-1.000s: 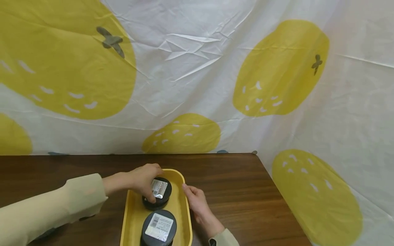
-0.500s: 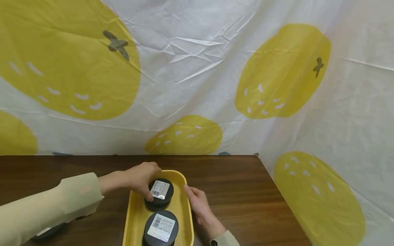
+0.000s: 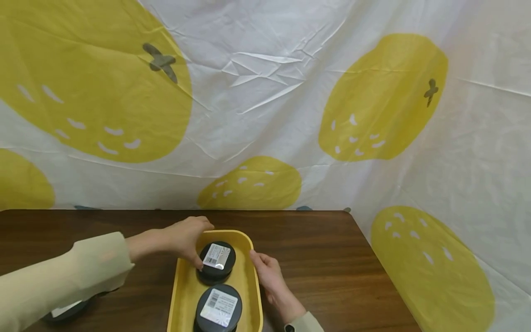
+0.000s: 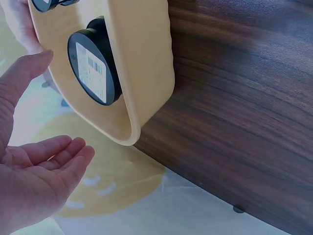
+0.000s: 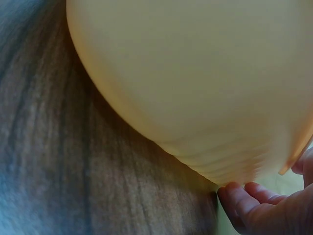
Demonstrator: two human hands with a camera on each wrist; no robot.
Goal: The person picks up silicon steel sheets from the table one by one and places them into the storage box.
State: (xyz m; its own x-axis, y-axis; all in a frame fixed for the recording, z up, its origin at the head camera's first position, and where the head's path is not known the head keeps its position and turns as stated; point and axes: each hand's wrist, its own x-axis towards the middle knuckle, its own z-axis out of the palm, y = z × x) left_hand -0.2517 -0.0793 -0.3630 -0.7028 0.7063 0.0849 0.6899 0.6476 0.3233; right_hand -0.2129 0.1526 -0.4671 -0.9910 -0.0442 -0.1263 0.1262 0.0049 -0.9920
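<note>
In the head view, a yellow tray [image 3: 247,295] holds two black round pieces with white barcode labels on top. My left hand [image 3: 182,240] is spread beside the far black piece [image 3: 217,258], its thumb next to that piece's edge in this view. The left wrist view has the left hand [image 4: 44,166] with thumb and fingers apart and nothing between them, off the labelled black piece [image 4: 93,68]. The near black piece [image 3: 220,306] sits closer to me in the tray. My right hand [image 3: 271,281] grips the tray's right side, thumb at the rim and fingers [image 5: 244,200] against the outer wall.
Another black round piece [image 3: 68,311] with a white label lies on the dark wooden table [image 3: 323,276] at the left, partly under the left sleeve [image 3: 87,265]. A white cloth [image 3: 265,115] printed with yellow fruit hangs behind the table and along its right side.
My left hand has drawn slightly left, away from the far black piece, and its thumb has come off the label. The right hand keeps its hold on the tray. The view has shifted slightly.
</note>
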